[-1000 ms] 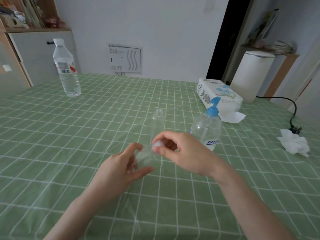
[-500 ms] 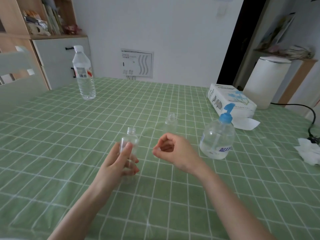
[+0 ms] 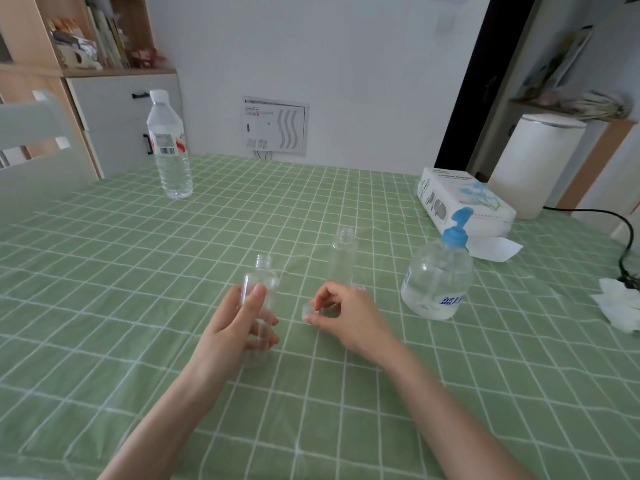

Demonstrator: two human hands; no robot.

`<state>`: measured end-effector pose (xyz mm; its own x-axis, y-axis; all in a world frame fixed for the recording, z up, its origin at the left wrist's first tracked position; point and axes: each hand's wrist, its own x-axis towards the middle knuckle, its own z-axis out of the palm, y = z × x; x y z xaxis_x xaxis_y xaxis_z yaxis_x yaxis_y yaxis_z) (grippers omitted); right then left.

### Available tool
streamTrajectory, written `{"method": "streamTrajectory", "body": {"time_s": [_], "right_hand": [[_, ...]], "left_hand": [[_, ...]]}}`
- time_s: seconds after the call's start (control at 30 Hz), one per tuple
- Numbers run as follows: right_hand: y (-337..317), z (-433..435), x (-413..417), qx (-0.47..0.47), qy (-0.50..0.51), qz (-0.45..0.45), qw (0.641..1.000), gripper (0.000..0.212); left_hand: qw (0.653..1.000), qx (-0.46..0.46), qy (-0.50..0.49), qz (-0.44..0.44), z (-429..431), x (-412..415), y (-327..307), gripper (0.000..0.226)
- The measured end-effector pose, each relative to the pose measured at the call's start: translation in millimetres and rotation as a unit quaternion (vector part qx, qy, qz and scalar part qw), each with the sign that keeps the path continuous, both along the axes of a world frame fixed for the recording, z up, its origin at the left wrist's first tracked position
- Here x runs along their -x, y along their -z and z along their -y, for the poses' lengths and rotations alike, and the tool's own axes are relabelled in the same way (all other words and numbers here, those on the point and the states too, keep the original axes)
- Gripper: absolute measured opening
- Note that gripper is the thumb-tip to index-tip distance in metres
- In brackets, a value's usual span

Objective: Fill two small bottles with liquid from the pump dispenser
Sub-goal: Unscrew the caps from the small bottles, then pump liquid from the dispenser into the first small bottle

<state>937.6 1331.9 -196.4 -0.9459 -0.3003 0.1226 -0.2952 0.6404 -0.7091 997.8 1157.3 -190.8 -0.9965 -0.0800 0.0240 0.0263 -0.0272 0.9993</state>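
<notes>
My left hand (image 3: 239,322) grips a small clear bottle (image 3: 261,284) upright, its mouth uncapped. Just to its right, my right hand (image 3: 341,315) pinches a small clear cap (image 3: 308,311) low over the green checked tablecloth (image 3: 138,289). A second small clear bottle (image 3: 343,258), also uncapped, stands right behind my right hand. The pump dispenser (image 3: 438,275), clear with a blue pump head and some liquid at the bottom, stands to the right of that hand.
A large water bottle (image 3: 169,147) stands at the far left of the table. A white tissue box (image 3: 462,204) lies behind the dispenser. Crumpled tissue (image 3: 620,308) and a black cable (image 3: 623,244) lie at the right edge. A white chair back (image 3: 34,133) is at the left.
The cap has come off the bottle in my left hand. That bottle went from tilted to upright and left, while my right hand carried the cap away and lowered it towards the table.
</notes>
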Motion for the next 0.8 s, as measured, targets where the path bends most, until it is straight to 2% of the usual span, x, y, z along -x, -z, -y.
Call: {"method": "streamTrajectory", "body": {"time_s": [0.17, 0.33, 0.43, 0.57, 0.7, 0.8], "right_hand": [[-4, -2, -4, 0.004, 0.006, -0.004, 1.000, 0.020], [-16, -16, -7, 0.061, 0.019, -0.027, 0.998, 0.013], [-26, -31, -12, 0.110, 0.038, -0.028, 0.993, 0.019], [-39, -58, -20, 0.165, 0.068, -0.024, 0.984, 0.018], [-53, -90, -27, 0.178, 0.107, -0.047, 0.977, 0.018], [-60, -116, -29, 0.184, 0.150, -0.057, 0.970, 0.022]], "left_hand": [[1.000, -0.007, 0.021, -0.002, -2, -1, -1, 0.044], [0.999, -0.012, 0.037, -0.010, -10, -1, -6, 0.045], [0.999, 0.000, 0.047, -0.021, -21, -1, -12, 0.043], [0.995, 0.021, 0.091, -0.037, -47, 4, -22, 0.041], [0.991, 0.028, 0.124, -0.040, -83, 23, -32, 0.023], [0.989, 0.029, 0.138, -0.036, -108, 37, -37, 0.018]]}}
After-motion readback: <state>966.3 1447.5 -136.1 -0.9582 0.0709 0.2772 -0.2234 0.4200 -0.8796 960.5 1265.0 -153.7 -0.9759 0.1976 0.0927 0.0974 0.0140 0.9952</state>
